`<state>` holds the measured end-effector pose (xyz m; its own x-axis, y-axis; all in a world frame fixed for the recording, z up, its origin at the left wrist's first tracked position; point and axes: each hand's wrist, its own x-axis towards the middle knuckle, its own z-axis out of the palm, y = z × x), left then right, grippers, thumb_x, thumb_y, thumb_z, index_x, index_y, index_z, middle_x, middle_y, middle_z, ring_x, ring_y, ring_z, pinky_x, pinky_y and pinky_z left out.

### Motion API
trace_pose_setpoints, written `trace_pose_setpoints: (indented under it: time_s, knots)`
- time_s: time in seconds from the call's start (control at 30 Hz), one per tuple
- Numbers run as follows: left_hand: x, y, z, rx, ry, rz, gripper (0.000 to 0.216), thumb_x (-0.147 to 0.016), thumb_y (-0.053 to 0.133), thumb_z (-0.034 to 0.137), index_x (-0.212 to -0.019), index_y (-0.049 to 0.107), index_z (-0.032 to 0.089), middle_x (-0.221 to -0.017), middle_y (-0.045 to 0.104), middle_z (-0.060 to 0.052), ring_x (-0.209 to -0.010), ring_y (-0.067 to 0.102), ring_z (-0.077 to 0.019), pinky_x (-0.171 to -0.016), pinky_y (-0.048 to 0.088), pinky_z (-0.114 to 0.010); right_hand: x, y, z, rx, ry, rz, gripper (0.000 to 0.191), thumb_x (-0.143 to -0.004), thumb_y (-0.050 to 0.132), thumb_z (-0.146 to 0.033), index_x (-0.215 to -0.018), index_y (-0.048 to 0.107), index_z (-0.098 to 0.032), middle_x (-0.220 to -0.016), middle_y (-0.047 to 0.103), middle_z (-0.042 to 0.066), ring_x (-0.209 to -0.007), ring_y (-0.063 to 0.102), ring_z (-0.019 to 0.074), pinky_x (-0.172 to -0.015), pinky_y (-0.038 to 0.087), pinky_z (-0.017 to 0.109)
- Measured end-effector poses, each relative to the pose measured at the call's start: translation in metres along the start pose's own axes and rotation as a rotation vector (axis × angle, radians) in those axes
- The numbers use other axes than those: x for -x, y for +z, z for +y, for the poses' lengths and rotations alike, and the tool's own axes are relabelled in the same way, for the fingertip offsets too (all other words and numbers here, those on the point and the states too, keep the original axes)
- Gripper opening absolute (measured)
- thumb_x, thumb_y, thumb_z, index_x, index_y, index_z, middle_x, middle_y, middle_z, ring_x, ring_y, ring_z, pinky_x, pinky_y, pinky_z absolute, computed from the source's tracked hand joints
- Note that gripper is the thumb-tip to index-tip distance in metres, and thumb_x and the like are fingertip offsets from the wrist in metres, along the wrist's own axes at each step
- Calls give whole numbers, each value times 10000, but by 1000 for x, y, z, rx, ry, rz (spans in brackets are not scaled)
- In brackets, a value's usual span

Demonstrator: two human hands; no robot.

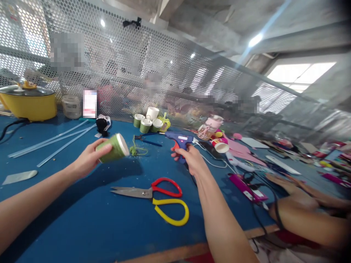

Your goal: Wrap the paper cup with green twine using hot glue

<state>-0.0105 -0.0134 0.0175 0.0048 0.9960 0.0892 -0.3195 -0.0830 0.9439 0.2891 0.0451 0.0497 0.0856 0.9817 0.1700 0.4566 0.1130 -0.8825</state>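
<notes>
- Desk (90, 219), blue-topped, filling the middle and bottom of the frame.
- Perforated metal screen (178, 65) behind it, across the upper part of the frame.
- Another person's arm (304, 215) at the lower right.
- Yellow electric pot (33, 106) with a glass lid, upper left.
- Scissors (148, 193) with one red and one yellow handle, flat at lower centre, blades pointing left.
- Clear glue sticks (65, 146), long and thin, left of the frame.
- Right grip (189, 157), at centre, clamped on the handle of a blue glue gun (178, 138); the nozzle points left.
- Left grip (90, 155), left of centre, clamped around a green-covered paper cup (112, 149), held tilted above the desk with its white rim toward the right.
- Similar green-covered cups (146, 126) clustered upper centre.
- Green yarn (133, 150), a small tangle just right of the held cup.
</notes>
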Motion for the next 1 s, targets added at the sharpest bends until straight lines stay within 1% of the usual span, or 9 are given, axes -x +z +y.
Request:
trace_pose_setpoints:
  time_s: [0.07,0.17,0.27,0.33,0.43,0.53,0.67,0.83,1.0]
  knots:
    - [5,4,-2,-226,-25,-102,398,-622,713,373,-925,599,142,-790,622,-34,-666,570,-159,-578,442,-230,8,3,-8,-119,-47,-112,170,-671,554,-232,-824,538,-159,-775,652,56,-543,582,122,-467,454,238]
    - [7,6,-7,-492,16,-178,465,-602,725,371,-986,579,153,-830,605,-31,-730,554,-185,-640,446,-256,23,10,-20,-190,-100,-334,210,-699,561,-237,-876,587,-129,-577,598,5,-493,528,103,-460,419,221]
    - [4,3,-13,-604,39,-239,524,-619,706,384,-1059,533,157,-841,594,-31,-744,549,-194,-673,453,-286,39,16,-32,-165,-106,-497,179,-706,580,-246,-844,591,-132,-570,576,-11,-495,508,95,-481,422,224]
    - [3,0,-17,-660,38,-282,544,-634,690,396,-1087,509,157,-853,594,-35,-743,553,-198,-675,458,-301,48,20,-38,-84,-115,-543,148,-713,588,-285,-752,577,-143,-518,543,-27,-460,480,91,-481,415,235]
    - [2,-2,-20,-728,58,-321,548,-650,668,412,-1101,492,156,-880,595,-46,-757,559,-205,-680,463,-311,57,23,-43,90,-127,-524,202,-725,582,-342,-632,536,-169,-406,468,-54,-396,427,89,-465,389,244]
    - [4,-1,-18,-799,123,-342,570,-666,652,406,-1140,455,158,-936,582,-61,-791,560,-210,-693,465,-309,59,24,-43,175,-127,-477,288,-738,562,-383,-540,485,-189,-372,446,-51,-381,423,95,-467,386,252]
    - [9,3,-9,-1035,304,-407,635,-665,654,337,-1227,390,201,-1098,512,-77,-935,537,-232,-805,438,-334,57,26,-40,141,-142,-445,355,-761,533,-393,-482,447,-193,-372,451,-39,-403,451,99,-521,408,257]
    - [15,8,-1,-1335,395,-530,733,-702,617,300,-1335,248,285,-1069,462,-61,-844,566,-205,-729,463,-310,56,27,-39,58,-120,-432,309,-764,544,-388,-545,493,-176,-380,460,-50,-397,431,88,-533,406,255]
    - [15,8,-1,-1374,441,-556,572,-728,604,320,-1247,376,245,-1061,469,-68,-871,565,-213,-751,470,-322,57,26,-40,67,-130,-448,347,-763,545,-392,-492,473,-187,-360,444,-30,-572,557,148,-630,432,267]
